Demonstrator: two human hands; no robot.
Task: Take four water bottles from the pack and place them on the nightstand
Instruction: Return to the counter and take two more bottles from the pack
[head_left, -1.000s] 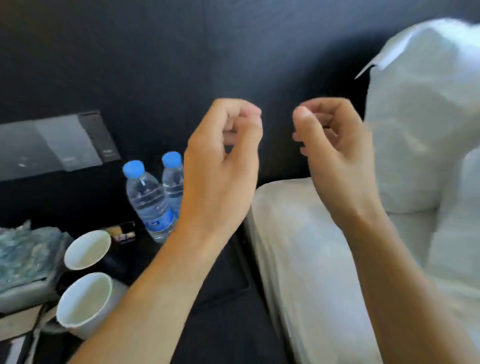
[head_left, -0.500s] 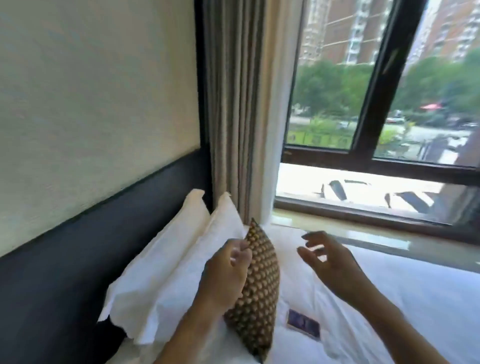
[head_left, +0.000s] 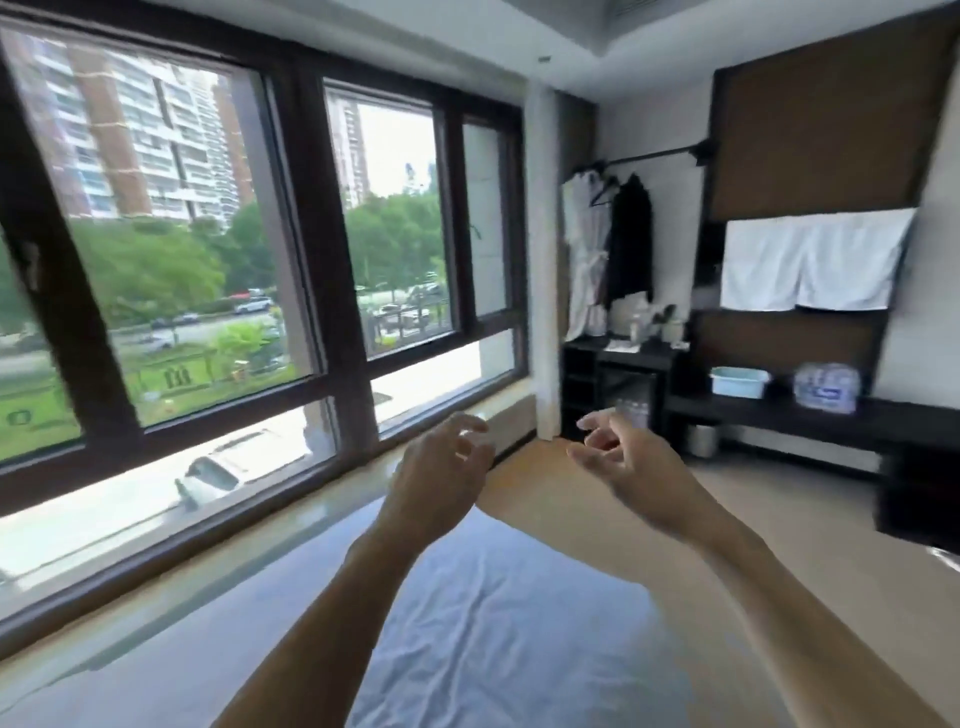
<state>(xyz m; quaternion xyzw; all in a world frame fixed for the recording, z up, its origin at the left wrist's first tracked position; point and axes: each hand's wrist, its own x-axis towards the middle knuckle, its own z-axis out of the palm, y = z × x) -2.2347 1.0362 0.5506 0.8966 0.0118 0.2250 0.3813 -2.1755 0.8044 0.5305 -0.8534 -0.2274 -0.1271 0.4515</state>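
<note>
A shrink-wrapped pack of water bottles (head_left: 826, 391) with a blue label stands on a dark low shelf (head_left: 779, 415) across the room at the right. My left hand (head_left: 441, 475) and my right hand (head_left: 631, 465) are raised side by side over the bed, both empty, fingers loosely curled and apart. The pack is far beyond both hands. The nightstand and the bottles on it are out of view.
A white bed (head_left: 493, 623) fills the foreground. Large windows (head_left: 208, 260) run along the left. A light blue basin (head_left: 740, 381) sits left of the pack. Robes hang on a rail (head_left: 608, 249) above a dark cabinet (head_left: 618, 384). Bare floor (head_left: 779, 499) lies between bed and shelf.
My view has swung right from the nightstand with two bottles, past the pillows and window, to the far shelf. Both hands stayed raised and empty and have loosened from nearly closed.
</note>
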